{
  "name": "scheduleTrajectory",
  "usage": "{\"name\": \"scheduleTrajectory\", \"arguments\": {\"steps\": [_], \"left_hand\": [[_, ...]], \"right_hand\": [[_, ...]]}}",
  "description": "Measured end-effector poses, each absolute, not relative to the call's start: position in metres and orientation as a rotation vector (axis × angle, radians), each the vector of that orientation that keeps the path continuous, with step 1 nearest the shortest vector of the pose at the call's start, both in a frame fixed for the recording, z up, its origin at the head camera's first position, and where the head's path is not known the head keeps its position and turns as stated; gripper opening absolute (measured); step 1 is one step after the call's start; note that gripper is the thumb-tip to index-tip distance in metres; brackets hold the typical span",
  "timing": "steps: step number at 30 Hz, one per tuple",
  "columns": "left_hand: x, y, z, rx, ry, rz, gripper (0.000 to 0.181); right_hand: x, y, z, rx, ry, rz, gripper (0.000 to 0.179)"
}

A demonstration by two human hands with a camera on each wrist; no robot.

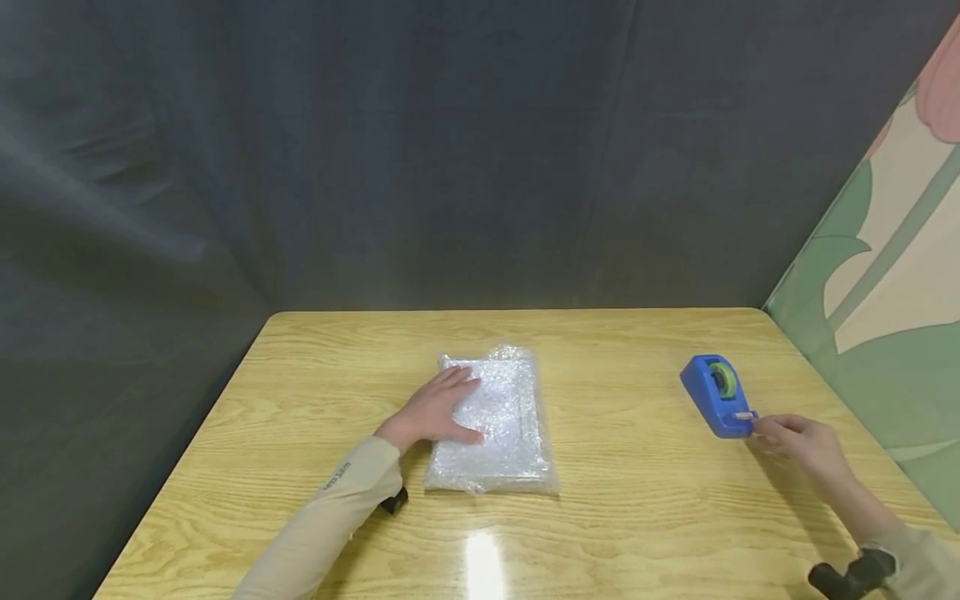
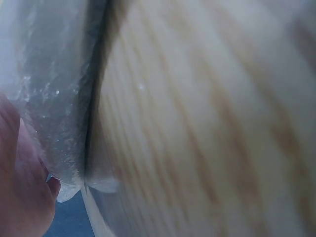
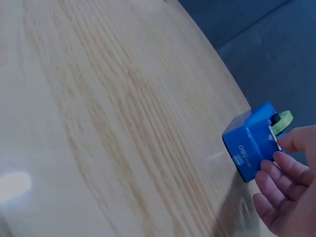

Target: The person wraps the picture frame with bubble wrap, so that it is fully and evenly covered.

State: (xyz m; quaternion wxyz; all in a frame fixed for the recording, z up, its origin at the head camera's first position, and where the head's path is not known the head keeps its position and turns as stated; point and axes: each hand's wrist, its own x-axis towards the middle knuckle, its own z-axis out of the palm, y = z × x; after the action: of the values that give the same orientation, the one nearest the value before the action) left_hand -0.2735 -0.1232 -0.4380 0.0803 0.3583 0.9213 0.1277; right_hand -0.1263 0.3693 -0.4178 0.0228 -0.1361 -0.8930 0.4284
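A flat package in clear bubble wrap (image 1: 510, 417) lies on the table. My left hand (image 1: 441, 408) rests on its left part with the fingers spread and the thumb apart. In the left wrist view, the wrapped edge (image 2: 54, 98) rises beside the hand (image 2: 22, 173). At the right stands a blue tape dispenser (image 1: 708, 396) with a green-rimmed roll of tape (image 1: 723, 381). My right hand (image 1: 802, 446) is at its cutter end, thumb and forefinger pinching the tape's end. The right wrist view shows the hand (image 3: 291, 182) right at the dispenser's toothed edge (image 3: 274, 137), other fingers loosely bent.
The wood-grain table (image 1: 337, 367) carries the package and dispenser. A dark curtain (image 1: 480, 167) hangs behind and along the left. To the right is a wall with a leaf and flower pattern (image 1: 892, 275), close to the table's right edge.
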Motion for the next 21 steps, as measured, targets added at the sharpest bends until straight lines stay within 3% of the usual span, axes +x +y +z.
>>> {"name": "scheduleTrajectory", "arguments": {"steps": [8,21], "left_hand": [[-0.272,-0.123,-0.437,1.081,2.754,0.387,0.097],[-0.272,-0.123,-0.436,1.082,2.755,0.397,0.096]], "right_hand": [[-0.128,0.365,-0.424,-0.472,-2.751,1.369,0.059],[-0.131,0.367,-0.431,-0.531,-2.731,1.445,0.064]]}}
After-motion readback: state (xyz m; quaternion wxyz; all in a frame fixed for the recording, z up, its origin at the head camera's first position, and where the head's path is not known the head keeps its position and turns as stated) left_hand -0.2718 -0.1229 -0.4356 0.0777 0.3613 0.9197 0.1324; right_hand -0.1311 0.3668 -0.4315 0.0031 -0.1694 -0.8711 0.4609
